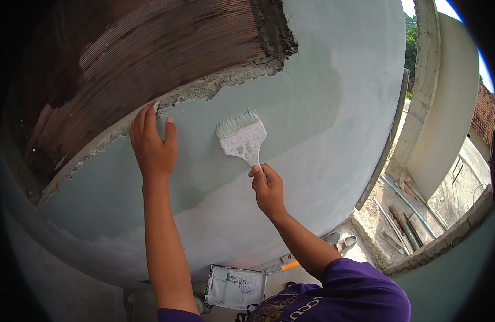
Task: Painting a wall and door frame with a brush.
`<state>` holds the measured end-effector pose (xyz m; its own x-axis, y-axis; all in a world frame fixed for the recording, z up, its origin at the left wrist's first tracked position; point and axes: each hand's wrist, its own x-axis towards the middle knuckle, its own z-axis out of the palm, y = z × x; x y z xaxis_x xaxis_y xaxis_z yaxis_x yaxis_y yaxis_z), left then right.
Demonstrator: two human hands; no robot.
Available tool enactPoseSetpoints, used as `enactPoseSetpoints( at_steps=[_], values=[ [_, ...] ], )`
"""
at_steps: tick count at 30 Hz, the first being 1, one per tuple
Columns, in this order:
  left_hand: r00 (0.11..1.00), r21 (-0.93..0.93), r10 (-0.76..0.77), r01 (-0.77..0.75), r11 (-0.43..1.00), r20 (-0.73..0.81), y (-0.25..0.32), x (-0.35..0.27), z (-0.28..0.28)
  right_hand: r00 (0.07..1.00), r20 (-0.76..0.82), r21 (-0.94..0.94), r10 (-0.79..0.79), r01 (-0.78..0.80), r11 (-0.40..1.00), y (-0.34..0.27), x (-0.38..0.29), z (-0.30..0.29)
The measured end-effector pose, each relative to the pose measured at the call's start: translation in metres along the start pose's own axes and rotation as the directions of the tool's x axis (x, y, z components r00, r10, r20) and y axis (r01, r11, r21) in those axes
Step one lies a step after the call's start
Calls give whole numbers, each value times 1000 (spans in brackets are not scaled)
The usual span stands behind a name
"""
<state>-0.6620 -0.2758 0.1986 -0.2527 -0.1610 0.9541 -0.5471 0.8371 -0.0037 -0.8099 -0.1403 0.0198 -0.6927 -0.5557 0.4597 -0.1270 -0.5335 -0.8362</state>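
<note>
My right hand [269, 189] grips the handle of a wide paintbrush [242, 137], its ferrule caked with white paint and its bristles pale green. The bristles point up against or just off the wall [295, 116]; which of the two I cannot tell. My left hand [154, 143] rests with its fingertips on the rough mortar edge [191, 90] of an opening in the wall, thumb apart. A small white bit shows at its fingertips, too hidden to name. Pale green paint covers a broad band below the opening, with whiter wall beneath.
Behind the opening is a dark brown ribbed panel [183, 48]. Below me a paint tray [237, 287] holds pale paint and a small roller; a tool with an orange handle [289, 265] lies beside it. At right, pipes [408, 229] and boards lie beyond a concrete post [416, 100].
</note>
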Motion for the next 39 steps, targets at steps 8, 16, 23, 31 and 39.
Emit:
enactPoseSetpoints(
  at_steps=[8,16,23,31,39],
  values=[
    [1000,-18,16,-16,1000,12,-5,0,-4,983,-77,-207,170,-182,961,62,-76,-33],
    [1000,-52,12,-11,999,18,-11,1,-5,999,-24,-51,30,-31,998,4,-21,18],
    [999,-72,35,-33,997,21,-14,2,-9,994,-80,-235,68,-85,968,58,-71,10],
    [999,-88,50,-49,995,4,-14,2,-10,997,-75,-175,16,-29,984,11,-64,32],
    [999,-92,36,-32,995,37,-16,1,-11,995,-104,-256,6,-32,966,46,-50,51]
  ],
)
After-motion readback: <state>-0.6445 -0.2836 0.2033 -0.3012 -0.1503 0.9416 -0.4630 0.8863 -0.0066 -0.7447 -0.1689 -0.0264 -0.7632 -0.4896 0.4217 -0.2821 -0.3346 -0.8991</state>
